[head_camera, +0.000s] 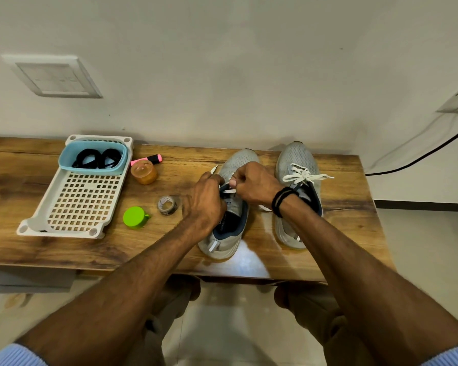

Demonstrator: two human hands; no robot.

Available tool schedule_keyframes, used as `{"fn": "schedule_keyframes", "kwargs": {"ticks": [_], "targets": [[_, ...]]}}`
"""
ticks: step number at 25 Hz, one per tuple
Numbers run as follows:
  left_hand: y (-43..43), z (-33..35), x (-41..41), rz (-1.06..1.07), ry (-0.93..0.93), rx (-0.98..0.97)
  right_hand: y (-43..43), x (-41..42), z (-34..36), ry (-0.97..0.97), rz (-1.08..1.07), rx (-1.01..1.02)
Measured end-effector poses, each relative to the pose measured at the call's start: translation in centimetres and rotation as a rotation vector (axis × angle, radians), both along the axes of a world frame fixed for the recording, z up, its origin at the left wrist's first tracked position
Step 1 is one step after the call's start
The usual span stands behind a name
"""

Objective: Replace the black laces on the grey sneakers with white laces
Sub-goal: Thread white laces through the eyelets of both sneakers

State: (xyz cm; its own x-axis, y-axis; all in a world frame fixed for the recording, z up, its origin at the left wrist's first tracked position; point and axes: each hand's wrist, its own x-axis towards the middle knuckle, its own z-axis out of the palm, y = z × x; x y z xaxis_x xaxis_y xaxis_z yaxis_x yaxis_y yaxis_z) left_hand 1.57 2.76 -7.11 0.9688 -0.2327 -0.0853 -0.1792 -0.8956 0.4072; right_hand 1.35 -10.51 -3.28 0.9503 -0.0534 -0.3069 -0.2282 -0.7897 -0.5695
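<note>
First, room: a pale wall (222,62) rises beyond both hands. A switch plate (53,76) sits far out past the left hand and a black cable (434,146) past the right. Tiled floor (236,326) lies below the forearms.
Table: a wooden table (349,196) runs side to side under both hands, its far edge against the wall.
Tray: a white perforated tray (85,204) lies flat, well to the left of the left hand.
Near sneaker (238,161): grey and sole down, directly under both hands. Its long axis runs away from the person, toe toward the wall and heel nearest the body.
Second sneaker (298,154): just right of the right hand and roughly parallel, toe toward the wall. A tied white lace (306,175) forms a bow across it.
Left hand (205,199): fingers curled, pinching the loose white lace (229,191), whose tip pokes out beyond the knuckles.
Right hand (257,184): curled close beside the left, thumb and fingers pinching the same lace over the tongue. A black wristband (282,200) circles the wrist.
Blue tub (64,159): at the tray's far end, holding coiled black laces (97,158).
Small things: between the tray and the left hand are an orange jar (144,172), a green cap (135,217), a tape roll (167,205) and a pink highlighter (151,159).
</note>
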Motion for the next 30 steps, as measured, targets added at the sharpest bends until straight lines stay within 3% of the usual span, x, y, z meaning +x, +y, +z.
{"fn": "schedule_keyframes", "kwargs": {"ticks": [5,10,13,17,21,23,27,30], "targets": [[0.0,-0.3,0.3,0.047,0.037,-0.024,-2.1,-1.0,1.0,0.047,-0.136,0.513],[-0.1,-0.2,0.5,0.066,0.04,-0.043,-2.9,-1.4,1.6,0.09,-0.159,0.666],[0.0,-0.1,0.4,0.072,0.029,-0.05,-4.2,-0.8,3.1,0.001,-0.177,0.548],[-0.4,0.0,0.3,0.074,0.023,-0.069,-3.2,-1.3,1.8,0.206,0.045,0.146],[-0.2,-0.2,0.4,0.085,0.025,-0.072,-2.7,-0.9,1.0,0.148,0.058,-0.018],[-0.1,-0.4,0.6,0.101,0.035,-0.084,-3.5,-0.6,1.4,0.248,0.103,-0.115],[0.2,-0.4,1.2,0.164,0.055,-0.12,-4.0,-0.9,3.3,0.422,0.424,-0.55],[0.0,-0.2,1.1,0.182,0.08,-0.112,-3.8,-0.8,4.9,0.502,0.599,-0.713]]}}
